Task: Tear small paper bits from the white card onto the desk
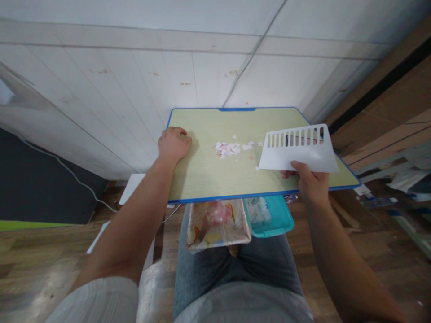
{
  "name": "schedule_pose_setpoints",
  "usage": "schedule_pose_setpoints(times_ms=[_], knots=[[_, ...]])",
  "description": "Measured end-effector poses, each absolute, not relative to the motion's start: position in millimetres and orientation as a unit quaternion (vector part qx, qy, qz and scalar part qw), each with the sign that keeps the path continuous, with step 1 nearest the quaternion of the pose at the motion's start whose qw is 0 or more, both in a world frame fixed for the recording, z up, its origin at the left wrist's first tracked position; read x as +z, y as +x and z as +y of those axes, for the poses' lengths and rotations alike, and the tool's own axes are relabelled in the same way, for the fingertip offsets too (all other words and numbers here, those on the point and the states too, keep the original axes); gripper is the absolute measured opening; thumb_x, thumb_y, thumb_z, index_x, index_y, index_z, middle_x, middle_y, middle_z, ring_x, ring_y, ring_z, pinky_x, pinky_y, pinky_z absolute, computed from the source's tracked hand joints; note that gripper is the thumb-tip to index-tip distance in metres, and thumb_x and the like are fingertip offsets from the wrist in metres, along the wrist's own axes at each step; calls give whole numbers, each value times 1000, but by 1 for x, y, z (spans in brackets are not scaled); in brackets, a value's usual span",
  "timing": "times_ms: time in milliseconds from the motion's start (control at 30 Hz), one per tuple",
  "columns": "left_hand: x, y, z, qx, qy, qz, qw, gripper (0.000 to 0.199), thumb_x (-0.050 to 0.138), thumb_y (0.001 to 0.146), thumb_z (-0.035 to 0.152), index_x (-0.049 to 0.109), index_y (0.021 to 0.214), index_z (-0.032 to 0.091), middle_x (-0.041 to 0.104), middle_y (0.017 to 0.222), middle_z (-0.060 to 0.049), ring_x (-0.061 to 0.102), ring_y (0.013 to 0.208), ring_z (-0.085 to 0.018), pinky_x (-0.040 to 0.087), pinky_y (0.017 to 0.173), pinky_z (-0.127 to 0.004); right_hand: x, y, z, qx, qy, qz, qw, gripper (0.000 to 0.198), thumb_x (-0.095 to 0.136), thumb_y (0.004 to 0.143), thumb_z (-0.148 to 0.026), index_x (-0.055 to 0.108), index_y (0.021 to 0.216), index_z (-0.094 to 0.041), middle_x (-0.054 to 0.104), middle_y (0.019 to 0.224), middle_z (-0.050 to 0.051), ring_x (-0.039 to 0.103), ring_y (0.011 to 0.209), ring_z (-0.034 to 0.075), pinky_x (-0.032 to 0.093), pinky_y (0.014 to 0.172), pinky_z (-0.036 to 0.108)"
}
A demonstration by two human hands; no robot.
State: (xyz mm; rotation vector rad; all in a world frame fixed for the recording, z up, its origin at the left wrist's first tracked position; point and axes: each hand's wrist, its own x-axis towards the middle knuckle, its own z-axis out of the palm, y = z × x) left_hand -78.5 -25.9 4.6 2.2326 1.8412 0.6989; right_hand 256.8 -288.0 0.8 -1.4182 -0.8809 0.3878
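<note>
On the left edge of the small folding table (pixel 202 179), my left hand (pixel 174 144) rests with its fingers curled in; the fingertips are hidden. My right hand (pixel 311 179) grips a white plastic panel (pixel 286 157) with a row of slots along its far side, thumb on top and fingers underneath. The panel is held over the right part of the pale, blue-rimmed tabletop. Between my hands lies a small heap of white and pinkish torn paper bits (pixel 228 149), with a few loose scraps (pixel 248 146) nearer the panel.
Below the table's near edge, a patterned tray (pixel 218 240) and a turquoise plastic bin (pixel 279 220) sit at my lap. A white panelled wall (pixel 188 76) with a cable (pixel 251 56) stands behind the table. Large cardboard boxes (pixel 387 98) are at the right.
</note>
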Motion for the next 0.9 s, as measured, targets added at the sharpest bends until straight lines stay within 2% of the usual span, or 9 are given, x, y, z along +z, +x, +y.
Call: schedule_pose_setpoints(times_ms=[300,400,500,633,767,900], knots=[[10,-78,-34,216,754,616,74,38,63,104,34,87,132,23,79,156,-20,67,153,-43,53,133,-57,-1,252,-285,183,-621,-386,658,24,87,79,-44,73,83,-24,76,69,3,66,52,21,58,49,34],[9,-80,-34,216,754,617,70,37,64,104,35,87,132,24,79,156,-19,68,151,-43,54,132,-57,-3,253,-289,184,-623,-404,644,25,84,85,-45,73,74,-25,75,66,4,67,54,22,60,55,37],[6,-82,-32,212,758,614,66,37,64,105,35,85,132,23,79,155,-19,68,149,-43,54,133,-57,-3,256,-295,172,-629,-428,625,34,82,90,-44,71,63,-28,73,62,4,69,62,24,65,67,41],[0,-85,-29,220,763,606,51,35,64,104,32,84,130,20,81,150,-21,71,145,-44,55,131,-57,-1,259,-303,178,-632,-464,594,41,80,96,-44,67,60,-29,72,63,3,71,68,26,66,80,44],[-8,-88,-26,231,769,594,42,33,65,102,31,82,127,18,82,146,-23,72,142,-45,54,131,-58,-3,262,-310,204,-634,-474,576,45,79,102,-47,70,62,-29,73,66,4,71,70,27,65,81,44],[-14,-90,-26,233,767,597,29,30,63,104,32,80,126,20,82,143,-23,71,142,-45,54,131,-59,-7,265,-316,236,-648,-458,561,47,85,99,-51,72,60,-28,77,70,6,74,73,28,68,79,43]])
